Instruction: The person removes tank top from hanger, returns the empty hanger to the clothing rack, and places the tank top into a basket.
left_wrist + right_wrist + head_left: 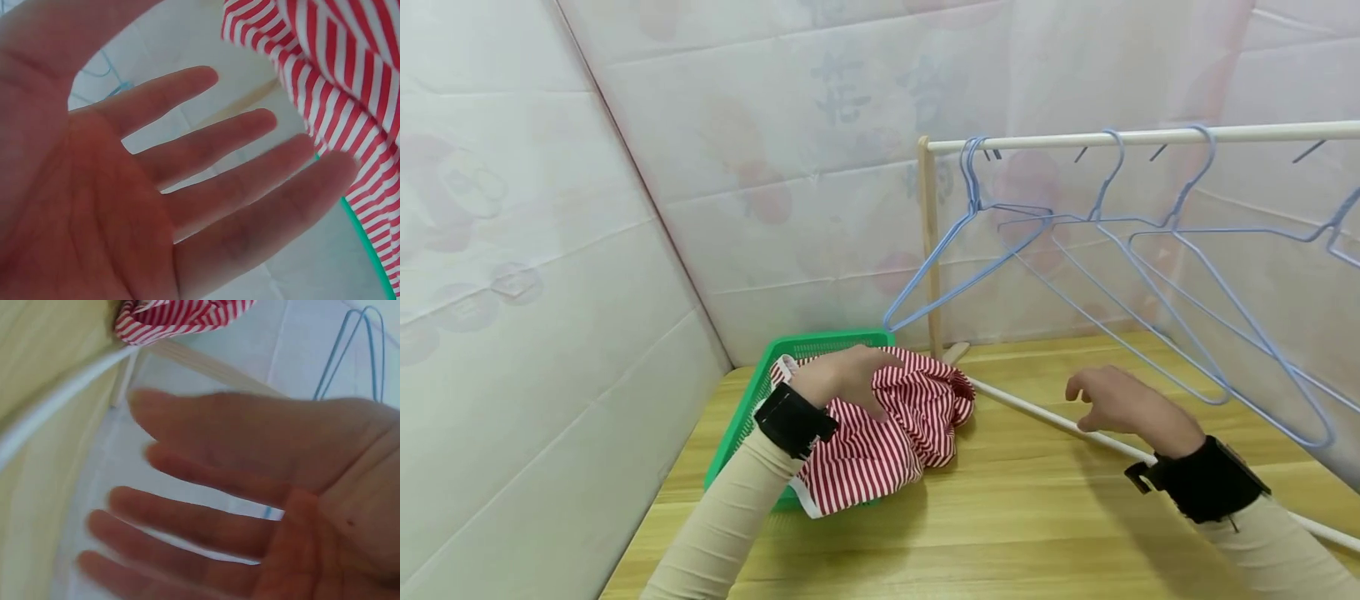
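Note:
A red-and-white striped cloth garment (880,442) lies bunched in a green basket (737,433) and spills over its right side. Above the cloth hovers my left hand (850,379); in the left wrist view its fingers are spread and nearly straight, the palm bare, with the striped fabric (350,75) beyond the fingertips. My right hand (1116,404) is held over the table to the right of the cloth, near the rack's low white bar (1037,410). Its fingers are loosely bent and hold nothing, as the right wrist view shows.
A clothes rack with a white top rail (1045,142) and a wooden post (931,250) stands at the back right. Several blue wire hangers (970,208) hang from the rail, some reaching low behind my right hand. Fabric-covered walls (550,333) enclose the wooden table (1000,533).

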### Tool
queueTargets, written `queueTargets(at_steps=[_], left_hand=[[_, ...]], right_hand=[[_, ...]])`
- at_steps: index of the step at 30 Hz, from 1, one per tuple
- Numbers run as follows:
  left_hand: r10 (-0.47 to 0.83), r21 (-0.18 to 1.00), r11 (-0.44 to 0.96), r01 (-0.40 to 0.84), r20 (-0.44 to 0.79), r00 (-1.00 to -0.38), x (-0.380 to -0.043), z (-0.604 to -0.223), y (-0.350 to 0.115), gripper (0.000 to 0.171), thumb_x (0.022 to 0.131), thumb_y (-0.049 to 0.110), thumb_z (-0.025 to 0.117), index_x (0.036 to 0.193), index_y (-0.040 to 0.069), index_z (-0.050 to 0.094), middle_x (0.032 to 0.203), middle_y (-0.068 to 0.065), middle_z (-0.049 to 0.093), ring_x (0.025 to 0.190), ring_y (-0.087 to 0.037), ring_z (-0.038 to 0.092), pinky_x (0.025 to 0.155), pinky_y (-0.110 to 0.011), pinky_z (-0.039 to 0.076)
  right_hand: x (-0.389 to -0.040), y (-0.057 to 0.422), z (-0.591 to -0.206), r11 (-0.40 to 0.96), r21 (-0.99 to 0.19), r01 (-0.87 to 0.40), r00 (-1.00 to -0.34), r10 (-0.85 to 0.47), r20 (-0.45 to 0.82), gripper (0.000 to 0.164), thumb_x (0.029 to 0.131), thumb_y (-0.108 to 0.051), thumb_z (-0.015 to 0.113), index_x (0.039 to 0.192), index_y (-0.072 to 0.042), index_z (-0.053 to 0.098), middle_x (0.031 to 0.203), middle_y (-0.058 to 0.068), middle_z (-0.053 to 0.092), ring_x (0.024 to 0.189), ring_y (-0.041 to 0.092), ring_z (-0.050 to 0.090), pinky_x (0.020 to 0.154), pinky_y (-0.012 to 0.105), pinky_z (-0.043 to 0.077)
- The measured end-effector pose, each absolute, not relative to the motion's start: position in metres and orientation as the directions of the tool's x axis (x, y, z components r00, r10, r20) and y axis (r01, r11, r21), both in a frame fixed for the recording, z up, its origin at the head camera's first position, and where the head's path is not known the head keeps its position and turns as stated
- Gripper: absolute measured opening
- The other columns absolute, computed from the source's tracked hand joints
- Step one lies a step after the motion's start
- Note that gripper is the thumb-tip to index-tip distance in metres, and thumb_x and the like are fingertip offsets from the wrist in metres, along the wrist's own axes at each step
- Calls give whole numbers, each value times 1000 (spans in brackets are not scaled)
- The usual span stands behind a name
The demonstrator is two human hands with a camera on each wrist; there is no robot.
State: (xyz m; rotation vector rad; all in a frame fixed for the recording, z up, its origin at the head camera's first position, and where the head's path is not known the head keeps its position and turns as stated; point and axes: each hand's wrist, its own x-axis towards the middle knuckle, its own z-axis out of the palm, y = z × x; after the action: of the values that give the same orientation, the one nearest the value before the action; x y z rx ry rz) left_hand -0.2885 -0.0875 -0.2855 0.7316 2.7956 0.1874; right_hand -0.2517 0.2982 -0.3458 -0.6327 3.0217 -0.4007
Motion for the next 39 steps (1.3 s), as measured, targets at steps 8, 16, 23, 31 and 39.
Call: queueTargets(at_steps=[8, 16, 23, 31, 39], left_hand=[[523, 170, 852, 496, -216, -825, -286, -301, -76, 102, 76, 24, 94, 161, 24, 37, 164, -1, 43, 153, -26, 39, 123, -49, 36], [532, 161, 846, 508, -233, -814, -289, -296, -72, 111, 72, 10, 95, 163, 23, 33, 165, -2, 41, 154, -27, 36, 125, -49, 34], [509, 173, 861, 479, -251, -823, -289, -300, -70, 112, 73, 19, 95, 164, 24, 30, 165, -3, 41, 155, -27, 35, 126, -48, 33], [493, 115, 869, 480, -269, -827, -292, -303, -63, 123, 75, 29, 94, 167, 15, 15, 169, -9, 32, 157, -27, 31, 128, -43, 28], [516, -13, 845, 535, -246, -821, -294, -303, -51, 60, 77, 22, 93, 129, 10, 65, 127, -2, 68, 118, -19, 63, 103, -34, 53]], right_hand=[[-262, 304, -374, 893, -304, -333, -938, -347, 7, 39, 78, -5, 86, 111, 7, 68, 99, 25, 70, 90, 40, 66, 76, 48, 56], [-271, 305, -378, 902, -308, -301, -950, -311, 18, 41, 76, -1, 85, 111, 10, 68, 105, 30, 70, 90, 41, 67, 72, 47, 56], [-276, 315, -390, 907, -314, -279, -954, -299, -17, 39, 76, 4, 81, 110, 14, 66, 109, 33, 68, 93, 43, 66, 76, 49, 57], [-281, 328, -404, 904, -346, -251, -960, -278, -32, 35, 73, 3, 75, 106, 10, 67, 102, 26, 69, 81, 28, 60, 69, 43, 54], [-285, 332, -414, 906, -327, -270, -954, -298, -36, 22, 73, 10, 66, 94, 4, 67, 87, 15, 65, 75, 23, 52, 66, 37, 48]])
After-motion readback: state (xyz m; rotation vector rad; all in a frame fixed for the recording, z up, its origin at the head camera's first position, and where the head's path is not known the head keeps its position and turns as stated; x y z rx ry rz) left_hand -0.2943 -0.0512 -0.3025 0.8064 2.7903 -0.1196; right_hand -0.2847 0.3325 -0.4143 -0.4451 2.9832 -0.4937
